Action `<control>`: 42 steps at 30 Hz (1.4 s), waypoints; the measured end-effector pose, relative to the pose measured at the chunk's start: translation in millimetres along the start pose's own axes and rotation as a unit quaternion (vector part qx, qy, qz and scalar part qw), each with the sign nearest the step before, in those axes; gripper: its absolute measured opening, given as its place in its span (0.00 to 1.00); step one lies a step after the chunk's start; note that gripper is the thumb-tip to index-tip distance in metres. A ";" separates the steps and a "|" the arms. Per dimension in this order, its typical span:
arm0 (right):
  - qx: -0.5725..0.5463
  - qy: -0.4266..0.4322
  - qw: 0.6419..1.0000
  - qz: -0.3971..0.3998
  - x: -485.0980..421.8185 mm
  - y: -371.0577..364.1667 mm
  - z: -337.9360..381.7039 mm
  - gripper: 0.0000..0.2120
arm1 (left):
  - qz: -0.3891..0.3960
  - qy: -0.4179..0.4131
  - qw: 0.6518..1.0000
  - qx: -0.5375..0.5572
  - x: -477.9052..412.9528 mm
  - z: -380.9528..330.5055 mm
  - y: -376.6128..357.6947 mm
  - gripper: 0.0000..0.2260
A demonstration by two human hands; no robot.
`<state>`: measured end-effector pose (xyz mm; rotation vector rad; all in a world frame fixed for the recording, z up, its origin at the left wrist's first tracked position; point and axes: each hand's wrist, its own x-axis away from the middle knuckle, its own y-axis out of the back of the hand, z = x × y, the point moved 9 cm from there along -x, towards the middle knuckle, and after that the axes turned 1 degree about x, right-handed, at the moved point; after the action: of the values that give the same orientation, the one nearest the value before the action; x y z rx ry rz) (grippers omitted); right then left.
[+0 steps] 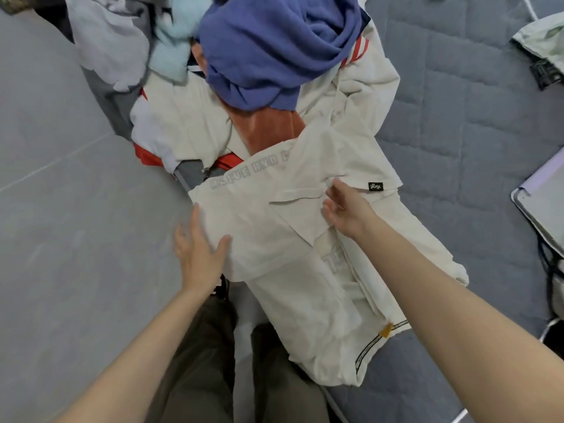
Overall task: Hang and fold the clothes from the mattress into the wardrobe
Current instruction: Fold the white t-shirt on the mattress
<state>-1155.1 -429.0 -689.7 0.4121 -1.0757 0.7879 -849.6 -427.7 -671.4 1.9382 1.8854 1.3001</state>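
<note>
At mattress [457,141] edge: cream T-shirt [268,227], part-folded, left hand [198,254] pressed flat on it, right hand [345,209] loose-fingered at the tucked sleeve; risk: fold springs open once pressure lifts.

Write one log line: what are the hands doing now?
step: folding cream T-shirt | left hand: pressing flat on it | right hand: touching its fold | surface: mattress

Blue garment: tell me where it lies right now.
In the head view, the blue garment is bunched at top centre, lying over a rust-orange cloth, with a pale blue cloth just to its left.
</note>
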 end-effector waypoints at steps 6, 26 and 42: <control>-0.069 0.064 0.995 -0.027 8.2 -0.3 17.4 0.08 | -0.030 0.149 0.957 0.248 -2.2 16.5 -12.1 0.35; 0.016 -0.040 0.988 -0.151 0.8 71.8 -1.4 0.09 | -0.095 -0.016 0.995 -0.007 -1.0 -27.6 15.8 0.25; 0.251 0.243 0.909 -0.226 15.1 98.3 94.7 0.07 | 0.084 -0.269 0.940 -0.192 -43.4 -195.3 -96.9 0.19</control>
<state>-1283.3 -419.6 -641.4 0.8174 -0.2741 0.6883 -1041.1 -533.8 -632.7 1.9987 1.1366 0.9447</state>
